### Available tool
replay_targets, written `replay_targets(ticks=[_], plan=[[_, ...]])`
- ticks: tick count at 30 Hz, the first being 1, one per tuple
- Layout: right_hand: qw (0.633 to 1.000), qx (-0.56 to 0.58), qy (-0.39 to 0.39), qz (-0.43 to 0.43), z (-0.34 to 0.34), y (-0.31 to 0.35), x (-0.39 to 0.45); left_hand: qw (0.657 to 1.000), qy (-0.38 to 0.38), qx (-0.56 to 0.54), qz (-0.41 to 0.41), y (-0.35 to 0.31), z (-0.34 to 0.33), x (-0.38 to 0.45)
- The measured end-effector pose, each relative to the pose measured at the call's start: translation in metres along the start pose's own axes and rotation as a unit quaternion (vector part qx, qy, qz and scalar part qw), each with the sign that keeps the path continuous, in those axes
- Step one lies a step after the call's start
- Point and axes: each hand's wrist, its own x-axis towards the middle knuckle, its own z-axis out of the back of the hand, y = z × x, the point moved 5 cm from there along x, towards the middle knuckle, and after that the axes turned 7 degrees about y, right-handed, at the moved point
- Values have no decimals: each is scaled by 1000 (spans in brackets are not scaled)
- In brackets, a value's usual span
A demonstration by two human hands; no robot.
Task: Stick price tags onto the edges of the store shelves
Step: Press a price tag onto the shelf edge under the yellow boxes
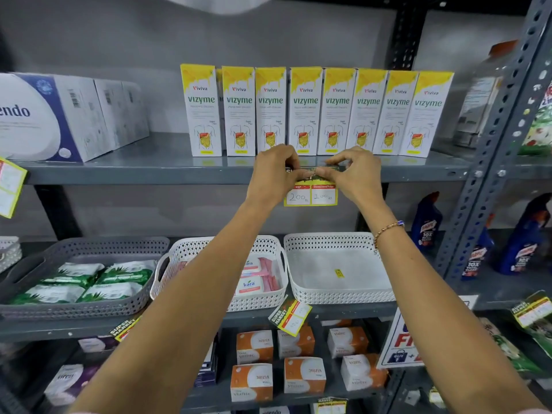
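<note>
A yellow and red price tag (310,196) with handwritten "200" and "100" hangs from the front edge of the grey upper shelf (149,174). Its dark top strip lies against the edge, under my fingers. My left hand (273,171) pinches the strip's left part. My right hand (352,171) pinches its right part, thumb and forefinger meeting near the middle. Both hands sit just below a row of yellow and white Vizyme boxes (313,112).
White and blue boxes (59,118) stand at the upper left. Another tag (10,186) hangs at the far left edge. On the shelf below are a grey basket (86,245), a white basket with packets (268,243) and an empty white basket (337,295). A tilted tag (289,315) hangs beneath.
</note>
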Motion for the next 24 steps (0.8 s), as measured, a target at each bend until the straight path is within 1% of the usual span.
replay_targets(ticks=[3, 6, 9, 13, 15, 17, 19, 22, 24], plan=[[1000, 8, 12, 5, 1, -1, 1, 999, 4, -32, 24, 3, 3, 1], [999, 26, 23, 9, 6, -4, 2, 997, 39, -59, 19, 7, 9, 3], [997, 62, 29, -20, 11, -14, 3, 995, 72, -69, 12, 8, 12, 3], [993, 87, 62, -56, 13, -16, 5, 991, 117, -60, 3, 12, 15, 6], [992, 105, 43, -54, 15, -11, 1, 989, 129, -66, -7, 11, 17, 7], [995, 99, 2, -22, 10, 6, -7, 991, 101, -87, -18, 11, 25, 2], [996, 86, -18, 22, -6, 31, -16, 990, 55, -126, -20, 19, 38, -8], [994, 92, 5, 59, -46, 73, -24, 987, -22, -161, -6, 44, 67, -30], [992, 88, 35, 78, -74, 100, -25, 988, -68, -140, -1, 59, 93, -45]])
